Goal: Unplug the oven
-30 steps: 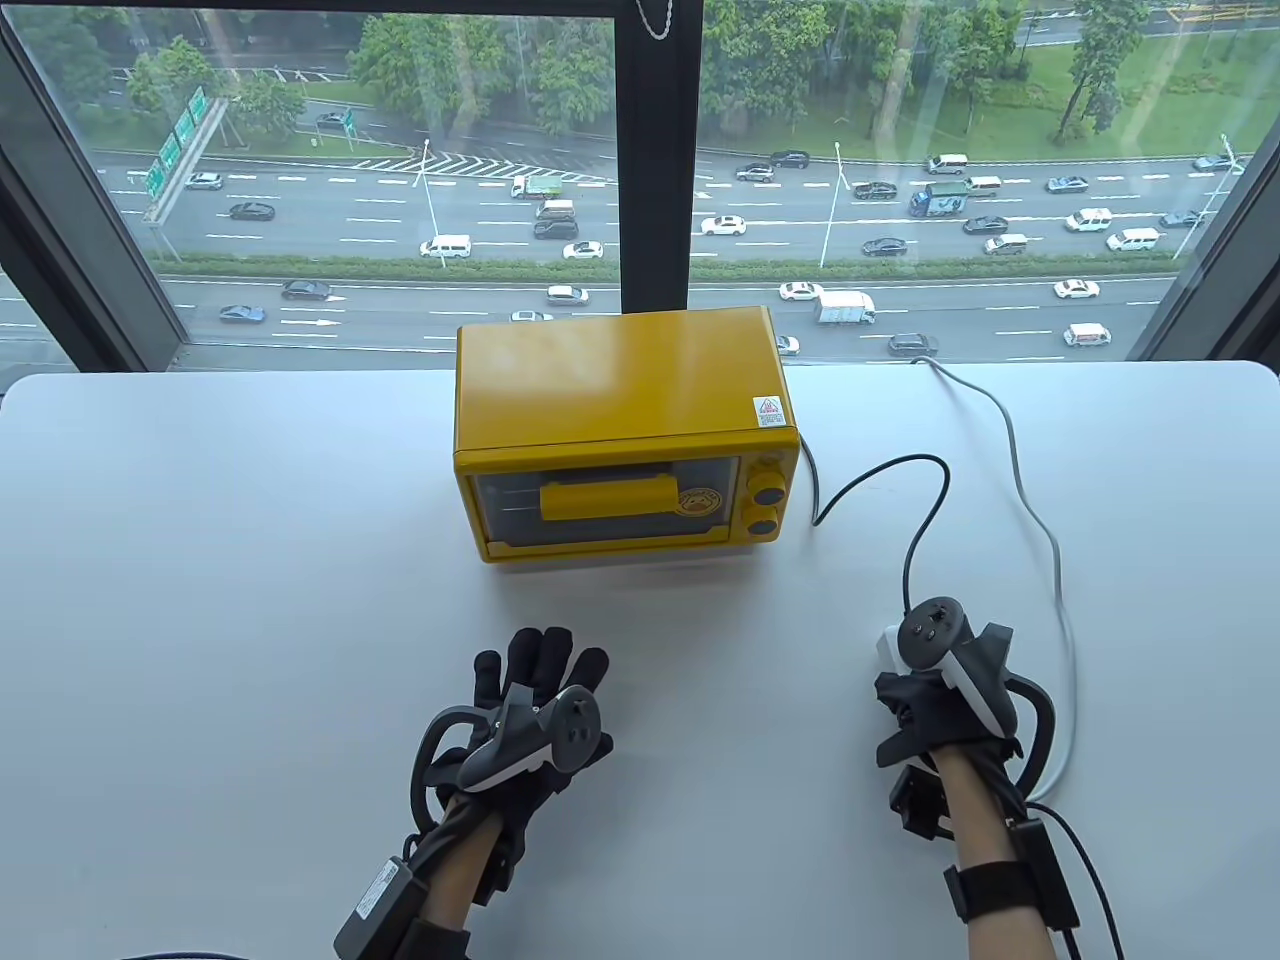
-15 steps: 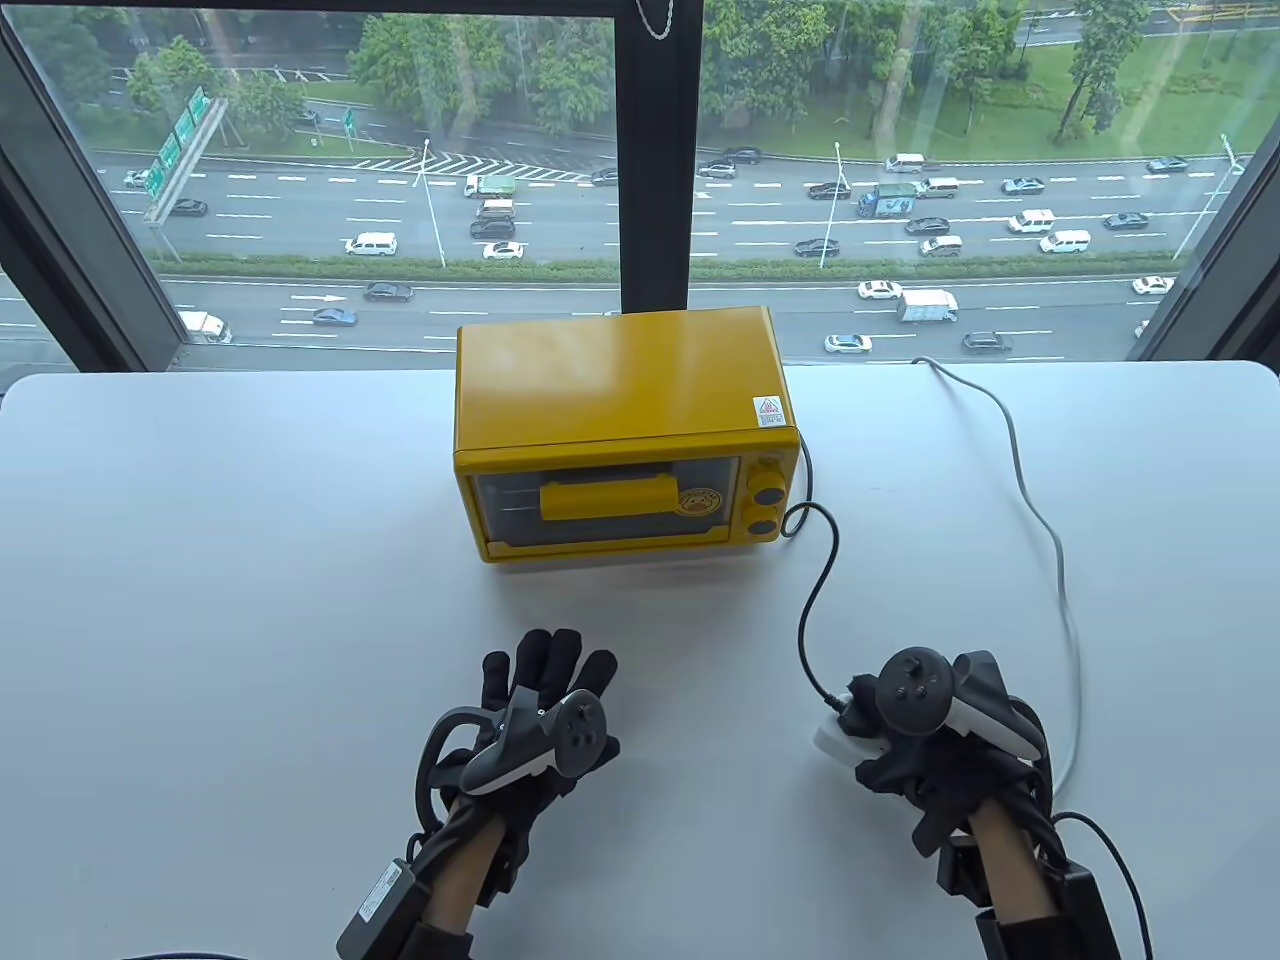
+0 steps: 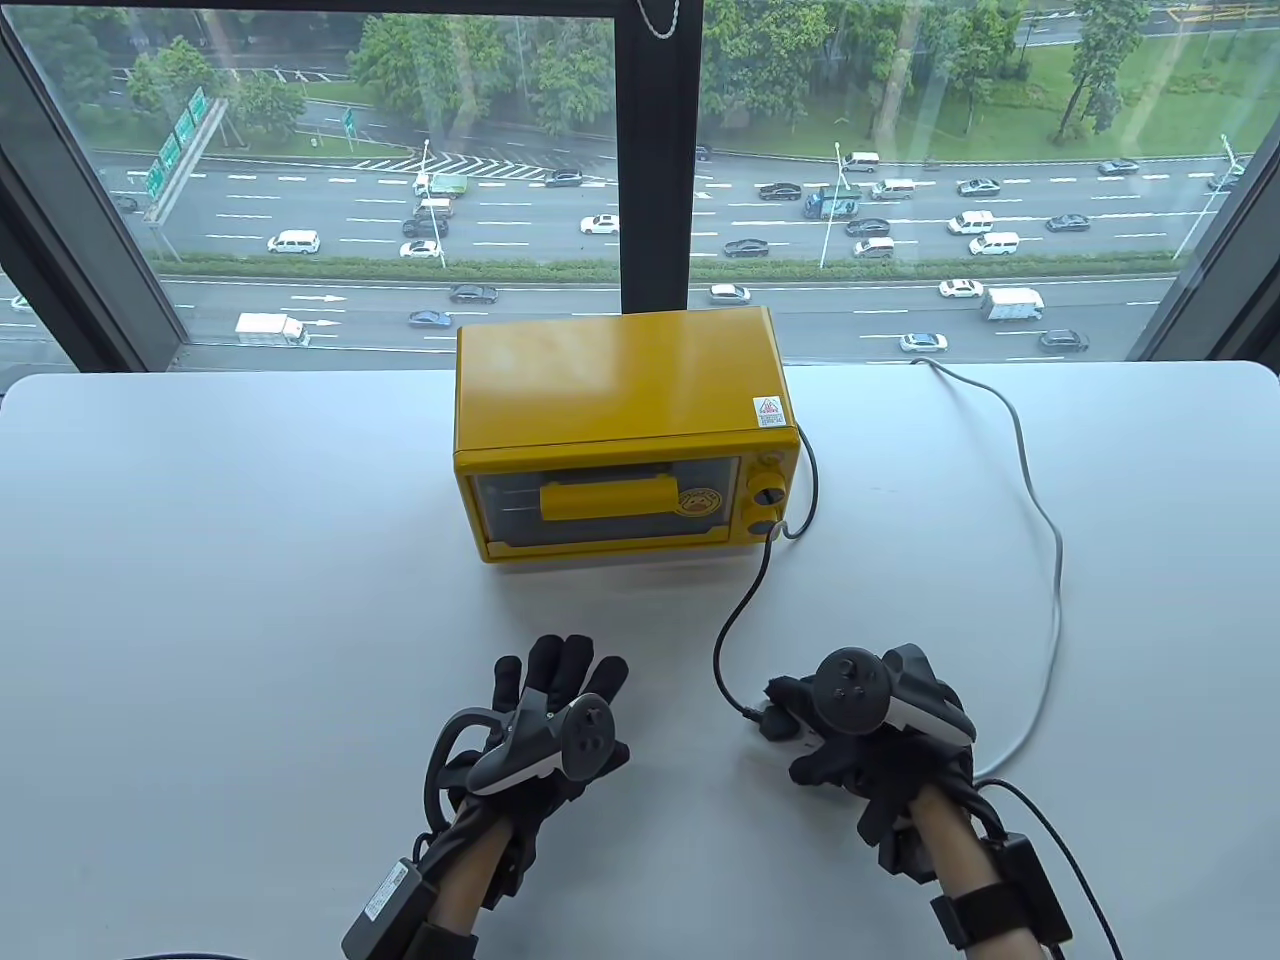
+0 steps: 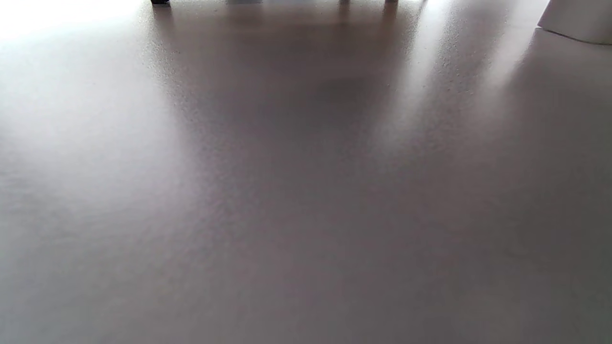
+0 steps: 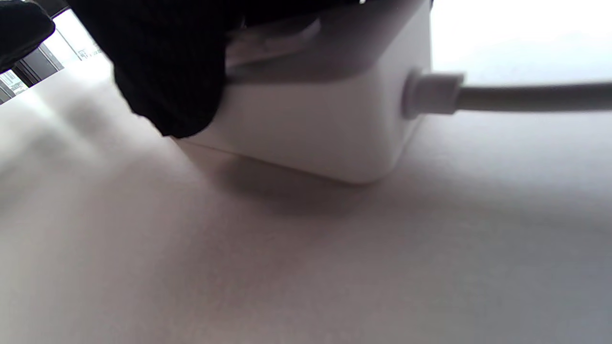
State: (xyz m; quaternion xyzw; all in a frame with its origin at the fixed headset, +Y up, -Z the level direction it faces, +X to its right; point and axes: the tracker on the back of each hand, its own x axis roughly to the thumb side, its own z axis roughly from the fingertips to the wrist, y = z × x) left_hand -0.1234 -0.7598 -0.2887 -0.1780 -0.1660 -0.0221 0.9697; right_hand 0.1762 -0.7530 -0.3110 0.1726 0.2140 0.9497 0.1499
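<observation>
Though the table view shows both hands whole, each wrist view adds detail of its own.

Oven: the yellow oven [image 3: 620, 440] stands at the middle of the white table [image 3: 220, 560], near the window, door facing the person.

Black cord: the cord [image 3: 745, 610] runs from the oven's right side down to the plug [image 3: 757, 712], which sits at the socket block under the right hand.

Right hand: the right hand [image 3: 880, 745] lies over the block; only a sliver of white shows beneath it from above. How the fingers close on it I cannot tell from above.

Right wrist view: the white block [image 5: 315, 124] rests on the table, gloved fingers [image 5: 167, 67] pressed over its top and near side, and a grey cable [image 5: 526, 95] leaves its end.

Grey cable, table view: it [image 3: 1040, 500] loops off to the far right edge.

Left hand: the left hand [image 3: 545, 730] lies flat on the table, fingers spread, holding nothing.

Left wrist view: bare tabletop, with a white corner [image 4: 578, 21] at top right.
</observation>
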